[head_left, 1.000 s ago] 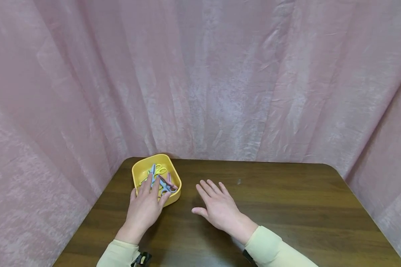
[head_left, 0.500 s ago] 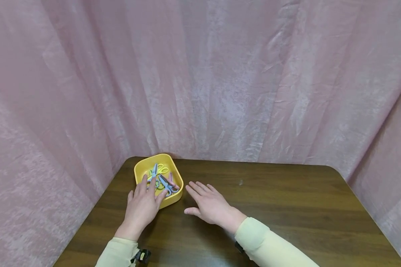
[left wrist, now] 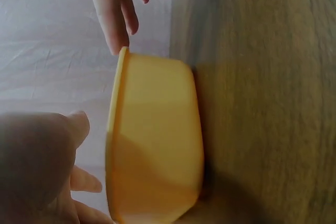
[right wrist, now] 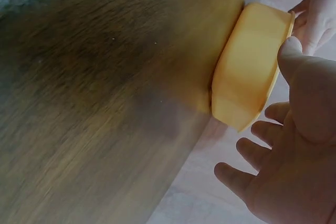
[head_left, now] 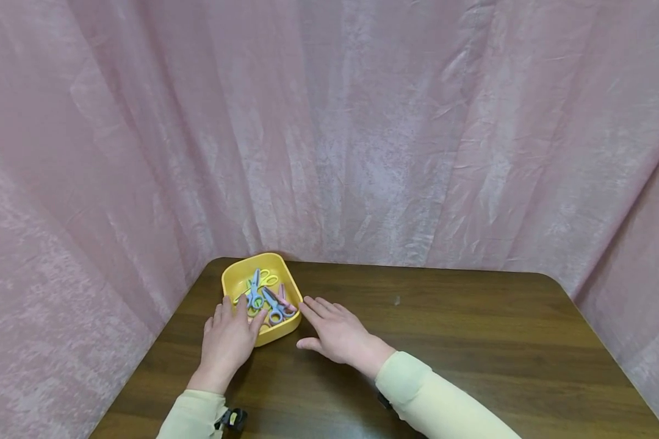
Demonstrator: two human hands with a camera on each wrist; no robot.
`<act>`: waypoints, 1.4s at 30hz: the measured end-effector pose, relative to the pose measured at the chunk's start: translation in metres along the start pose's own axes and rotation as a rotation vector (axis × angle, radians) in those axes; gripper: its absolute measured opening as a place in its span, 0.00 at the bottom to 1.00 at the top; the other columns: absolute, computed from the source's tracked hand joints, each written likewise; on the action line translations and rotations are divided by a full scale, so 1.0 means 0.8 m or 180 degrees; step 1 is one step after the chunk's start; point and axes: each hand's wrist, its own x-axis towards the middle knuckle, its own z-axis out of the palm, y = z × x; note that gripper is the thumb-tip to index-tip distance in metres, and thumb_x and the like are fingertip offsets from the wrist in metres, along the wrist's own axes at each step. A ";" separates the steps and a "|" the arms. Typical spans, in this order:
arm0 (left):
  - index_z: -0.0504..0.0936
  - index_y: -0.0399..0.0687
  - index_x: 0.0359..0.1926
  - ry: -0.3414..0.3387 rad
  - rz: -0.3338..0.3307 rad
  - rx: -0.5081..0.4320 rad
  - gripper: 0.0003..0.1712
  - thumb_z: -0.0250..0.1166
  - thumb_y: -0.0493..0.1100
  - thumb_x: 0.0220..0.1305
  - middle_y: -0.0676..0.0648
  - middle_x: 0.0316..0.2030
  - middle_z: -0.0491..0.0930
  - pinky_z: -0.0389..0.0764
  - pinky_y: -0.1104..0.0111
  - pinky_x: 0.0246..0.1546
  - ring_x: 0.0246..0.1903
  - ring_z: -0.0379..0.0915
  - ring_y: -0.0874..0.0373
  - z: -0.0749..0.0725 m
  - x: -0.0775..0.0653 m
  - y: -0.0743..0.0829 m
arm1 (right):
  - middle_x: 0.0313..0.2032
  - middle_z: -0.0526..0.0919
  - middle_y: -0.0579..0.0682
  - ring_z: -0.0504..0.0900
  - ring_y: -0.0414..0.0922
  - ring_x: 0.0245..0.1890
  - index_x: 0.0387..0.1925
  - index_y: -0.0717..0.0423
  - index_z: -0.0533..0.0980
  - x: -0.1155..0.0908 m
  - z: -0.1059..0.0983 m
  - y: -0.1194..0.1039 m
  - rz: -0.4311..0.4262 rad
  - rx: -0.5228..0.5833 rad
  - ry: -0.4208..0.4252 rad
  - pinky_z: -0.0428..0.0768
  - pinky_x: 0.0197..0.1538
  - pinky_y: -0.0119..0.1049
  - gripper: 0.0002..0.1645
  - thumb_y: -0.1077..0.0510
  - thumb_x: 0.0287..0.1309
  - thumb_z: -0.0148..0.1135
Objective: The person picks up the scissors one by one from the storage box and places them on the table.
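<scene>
A yellow plastic bin (head_left: 291,281) stands at the table's far left corner. Inside lie several pairs of small scissors, among them blue scissors (head_left: 275,313), yellow scissors (head_left: 269,280) and pink scissors (head_left: 287,302). My left hand (head_left: 226,344) is over the bin's near left edge, fingers extended and spread, partly hiding the rim. To the right of the bin, my right hand (head_left: 337,334) has its fingers stretched toward it, the fingertips right at the rim. In the left wrist view the bin's plain side wall (left wrist: 152,129) shows between both hands.
The bin rests on a dark wooden table (head_left: 472,341) with rounded far corners. A pink velvet curtain (head_left: 362,134) hangs close behind the table and along its sides. Small wrist cameras (head_left: 233,419) sit at the cuffs.
My right hand has moved left to the bin's right rim. My left hand has drawn back from above the scissors to the near left edge, uncovering more of them.
</scene>
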 end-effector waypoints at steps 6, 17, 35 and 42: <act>0.67 0.27 0.79 -0.0129 -0.0091 0.0033 0.43 0.57 0.61 0.86 0.16 0.77 0.59 0.63 0.25 0.71 0.76 0.58 0.20 0.005 0.001 -0.005 | 0.83 0.66 0.52 0.67 0.52 0.82 0.86 0.52 0.65 0.005 0.000 0.000 -0.0013 -0.0052 0.0057 0.70 0.78 0.50 0.49 0.28 0.79 0.57; 0.68 0.25 0.77 -0.0079 -0.0033 0.0110 0.41 0.60 0.57 0.84 0.20 0.77 0.62 0.61 0.26 0.71 0.77 0.59 0.24 0.005 0.004 -0.014 | 0.83 0.66 0.53 0.67 0.54 0.81 0.85 0.54 0.65 0.008 0.005 0.003 -0.0132 0.0006 0.0181 0.70 0.78 0.48 0.49 0.30 0.78 0.60; 0.73 0.26 0.75 0.0026 0.0100 0.0135 0.35 0.57 0.53 0.86 0.18 0.76 0.63 0.65 0.26 0.70 0.76 0.63 0.25 0.013 -0.005 -0.014 | 0.84 0.65 0.53 0.66 0.54 0.82 0.86 0.54 0.64 -0.002 0.007 0.003 -0.0116 0.0085 0.0142 0.69 0.79 0.49 0.49 0.31 0.78 0.61; 0.73 0.27 0.75 0.0055 0.0130 0.0162 0.34 0.57 0.52 0.86 0.19 0.76 0.63 0.66 0.27 0.70 0.76 0.63 0.25 0.016 -0.006 -0.011 | 0.82 0.67 0.56 0.69 0.56 0.80 0.84 0.56 0.66 -0.008 0.011 0.005 -0.0170 0.0066 0.0242 0.71 0.78 0.50 0.48 0.33 0.78 0.64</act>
